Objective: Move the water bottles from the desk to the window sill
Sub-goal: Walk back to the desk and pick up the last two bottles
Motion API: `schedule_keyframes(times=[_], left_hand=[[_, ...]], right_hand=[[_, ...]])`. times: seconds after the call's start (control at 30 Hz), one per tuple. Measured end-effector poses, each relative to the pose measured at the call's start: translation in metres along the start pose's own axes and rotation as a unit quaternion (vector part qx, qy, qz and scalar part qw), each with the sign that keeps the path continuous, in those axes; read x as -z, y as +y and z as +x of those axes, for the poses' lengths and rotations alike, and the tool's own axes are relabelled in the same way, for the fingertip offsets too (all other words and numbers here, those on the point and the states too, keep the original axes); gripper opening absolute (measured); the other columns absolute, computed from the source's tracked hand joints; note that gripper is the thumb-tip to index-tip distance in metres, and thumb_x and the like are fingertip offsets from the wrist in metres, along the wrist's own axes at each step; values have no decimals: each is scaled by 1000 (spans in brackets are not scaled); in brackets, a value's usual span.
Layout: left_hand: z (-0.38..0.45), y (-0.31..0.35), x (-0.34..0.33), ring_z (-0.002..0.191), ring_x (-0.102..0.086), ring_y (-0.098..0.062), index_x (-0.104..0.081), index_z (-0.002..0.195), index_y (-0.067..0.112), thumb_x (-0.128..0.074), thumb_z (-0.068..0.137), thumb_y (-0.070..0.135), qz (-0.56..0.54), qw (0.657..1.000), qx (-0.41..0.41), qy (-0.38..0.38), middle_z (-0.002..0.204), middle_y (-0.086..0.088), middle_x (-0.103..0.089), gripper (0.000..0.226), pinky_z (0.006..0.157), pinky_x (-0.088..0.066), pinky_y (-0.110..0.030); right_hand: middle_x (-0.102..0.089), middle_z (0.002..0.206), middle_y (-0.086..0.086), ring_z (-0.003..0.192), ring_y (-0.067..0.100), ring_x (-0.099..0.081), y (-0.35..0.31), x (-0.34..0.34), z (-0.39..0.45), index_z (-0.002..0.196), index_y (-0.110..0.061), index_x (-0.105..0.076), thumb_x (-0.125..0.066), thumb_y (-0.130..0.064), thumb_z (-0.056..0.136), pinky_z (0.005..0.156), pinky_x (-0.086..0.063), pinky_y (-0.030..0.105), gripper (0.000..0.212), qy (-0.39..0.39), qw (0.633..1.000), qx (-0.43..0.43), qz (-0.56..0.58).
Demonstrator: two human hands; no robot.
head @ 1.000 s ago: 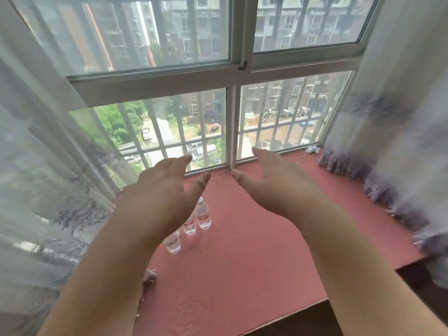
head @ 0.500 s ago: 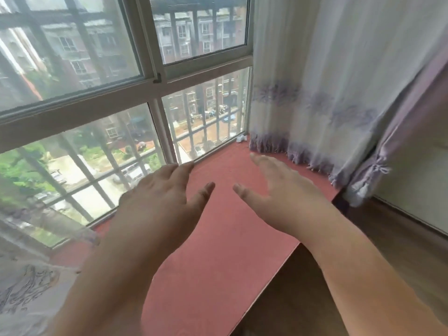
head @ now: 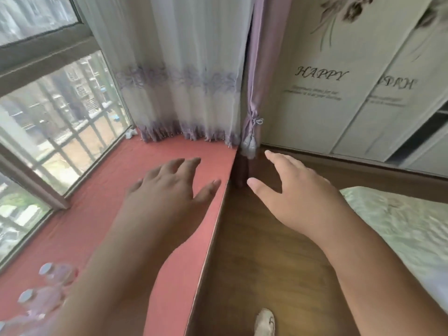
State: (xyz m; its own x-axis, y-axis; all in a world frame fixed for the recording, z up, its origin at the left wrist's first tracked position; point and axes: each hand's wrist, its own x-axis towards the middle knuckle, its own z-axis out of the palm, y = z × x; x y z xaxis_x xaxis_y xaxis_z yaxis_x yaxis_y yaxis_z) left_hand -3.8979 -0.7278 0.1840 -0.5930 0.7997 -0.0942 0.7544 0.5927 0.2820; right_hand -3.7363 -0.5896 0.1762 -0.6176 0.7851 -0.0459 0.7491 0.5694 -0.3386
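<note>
Three clear water bottles [head: 46, 294] with pale caps stand blurred on the red window sill [head: 101, 195] at the bottom left, partly hidden behind my left forearm. My left hand [head: 169, 187] hovers over the sill near its edge, fingers straight and spread, holding nothing. Past the sill's edge, my right hand [head: 291, 190] hangs over the wooden floor, fingers relaxed and empty. No desk is in view.
A white and purple curtain [head: 184, 81] hangs at the sill's far end. Wardrobe doors [head: 339, 76] with printed lettering stand at the right. A bed with a pale green cover [head: 400, 224] lies at the right edge. A foot [head: 265, 321] shows on the wooden floor [head: 254, 251].
The view has swung right from the window to the room corner. The bottles slid from centre to the bottom left. Both hands stay empty and spread.
</note>
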Motion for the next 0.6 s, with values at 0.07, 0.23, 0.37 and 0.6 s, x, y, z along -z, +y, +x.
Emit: schedule_keyframes(times=[0.07, 0.23, 0.37, 0.6], left_hand=[[12, 22, -4, 153, -22, -17, -17, 157, 47, -19, 93, 77, 11, 1000, -26, -7, 166, 16, -22, 70, 120, -24, -45], [43, 79, -13, 152, -22, -16, -18, 156, 48, -19, 94, 77, 29, 997, -70, -17, 165, 17, -23, 68, 120, -23, -44], [67, 124, -18, 152, -26, -17, -22, 153, 53, -19, 93, 77, 40, 993, -109, -1, 164, 17, -26, 64, 119, -25, -45], [105, 201, -29, 152, -25, -17, -22, 154, 49, -17, 93, 75, 47, 989, -136, 19, 163, 19, -26, 67, 120, -24, -45]], right_hand=[[-27, 164, -14, 148, 14, -31, 22, 6, 2, 158, -37, -24, -37, -71, 94, 118, -29, 42, 74, 20, 1000, -22, 8], [-35, 161, -14, 143, 16, -41, 69, 24, 15, 156, -37, -30, -42, -68, 94, 112, -37, 41, 70, 64, 996, -54, 35], [-31, 163, -16, 144, 19, -40, 113, 40, 27, 156, -39, -28, -40, -70, 94, 114, -37, 43, 71, 67, 994, -79, 35], [-23, 167, -11, 151, 16, -26, 180, 74, 57, 159, -37, -23, -32, -71, 96, 125, -17, 47, 72, 81, 992, -94, 7]])
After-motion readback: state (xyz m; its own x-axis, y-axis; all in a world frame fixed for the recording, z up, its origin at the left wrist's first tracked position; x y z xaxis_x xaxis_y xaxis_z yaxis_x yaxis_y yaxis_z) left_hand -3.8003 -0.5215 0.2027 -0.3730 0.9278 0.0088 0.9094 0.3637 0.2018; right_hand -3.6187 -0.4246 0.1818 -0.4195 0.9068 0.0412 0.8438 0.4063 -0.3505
